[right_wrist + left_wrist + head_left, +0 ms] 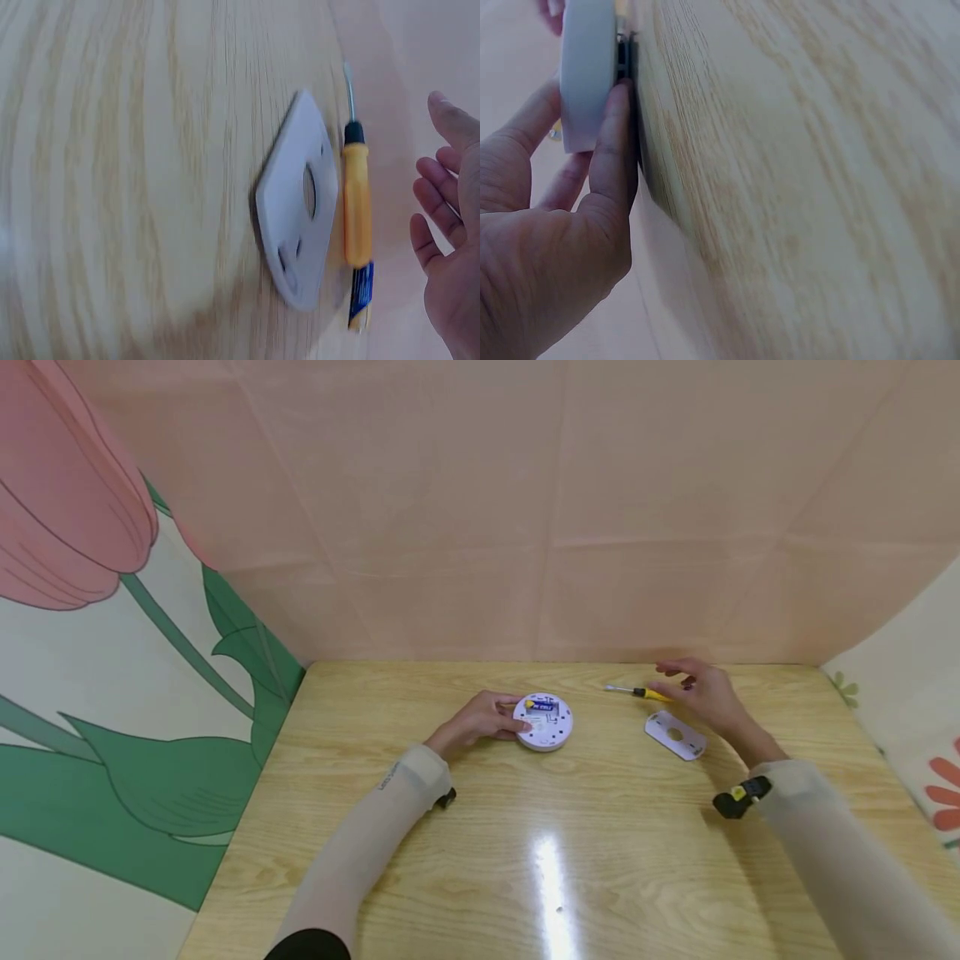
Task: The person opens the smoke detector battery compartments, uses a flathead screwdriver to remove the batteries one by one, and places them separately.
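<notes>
In the head view my left hand [483, 718] grips a round white device [551, 737] by its left side, thumb on the upper face. A blue battery with a yellow end [540, 705] lies in the compartment of that face. From the left wrist view, the device [589, 75] stands edge-on between the thumb and fingers of my left hand [570, 217]. My right hand [708, 697] hovers over the right side with loosely bent fingers, holding nothing. Nearest to it is a screwdriver [358, 202] with a yellow handle; a second blue battery [361, 296] lies by its handle end.
A flat white plate [663, 745] with a round hole lies on the wooden table [465, 860], in front of the screwdriver. A pink-beige covering [450, 527] rises behind the table's back edge. Flower-printed panels [187, 735] stand at both sides.
</notes>
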{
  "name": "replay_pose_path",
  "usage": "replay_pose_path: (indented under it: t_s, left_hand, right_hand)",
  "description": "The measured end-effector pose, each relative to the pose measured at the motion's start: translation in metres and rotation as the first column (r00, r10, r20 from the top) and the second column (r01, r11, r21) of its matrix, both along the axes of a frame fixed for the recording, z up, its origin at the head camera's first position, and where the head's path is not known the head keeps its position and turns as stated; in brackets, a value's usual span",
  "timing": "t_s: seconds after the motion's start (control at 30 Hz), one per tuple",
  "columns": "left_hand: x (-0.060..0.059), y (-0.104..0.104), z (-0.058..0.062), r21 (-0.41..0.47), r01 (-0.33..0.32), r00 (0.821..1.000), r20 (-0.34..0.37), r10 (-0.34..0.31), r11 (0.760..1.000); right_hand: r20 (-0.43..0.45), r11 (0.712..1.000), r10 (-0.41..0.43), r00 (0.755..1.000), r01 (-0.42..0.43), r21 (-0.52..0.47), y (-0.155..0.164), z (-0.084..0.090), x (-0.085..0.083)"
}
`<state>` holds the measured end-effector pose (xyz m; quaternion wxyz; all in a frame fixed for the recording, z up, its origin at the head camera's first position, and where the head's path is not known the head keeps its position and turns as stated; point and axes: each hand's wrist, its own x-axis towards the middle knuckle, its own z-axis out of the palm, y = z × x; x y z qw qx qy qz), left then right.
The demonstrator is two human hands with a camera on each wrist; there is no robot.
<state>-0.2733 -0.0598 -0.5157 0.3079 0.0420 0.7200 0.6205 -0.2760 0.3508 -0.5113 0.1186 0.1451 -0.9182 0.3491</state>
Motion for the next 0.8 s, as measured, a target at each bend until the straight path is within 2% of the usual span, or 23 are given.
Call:
replay_pose_path:
  t_s: [0.23,0.5,0.67,0.8]
  left_hand:
    - [-0.001,0.000,-0.001,-0.004,-0.006,1.000,-0.005,0.006,1.000]
    - [-0.001,0.000,-0.002,0.000,-0.009,1.000,-0.010,0.009,1.000]
    - [-0.001,0.000,-0.003,0.001,-0.006,1.000,-0.016,0.006,1.000]
    - [-0.001,0.000,-0.005,0.008,-0.001,1.000,-0.018,0.001,1.000]
  right_hand:
    - [-0.093,0.996,0.082,0.992,-0.084,-0.022,-0.026,-0.003,0.000]
    - [-0.062,0.991,0.130,0.990,-0.133,-0.033,-0.052,-0.002,0.005]
    - [-0.072,0.979,0.175,0.982,-0.182,-0.091,-0.069,-0.004,0.005]
    - [-0.043,0.970,0.188,0.981,-0.193,-0.149,-0.082,-0.005,0.006]
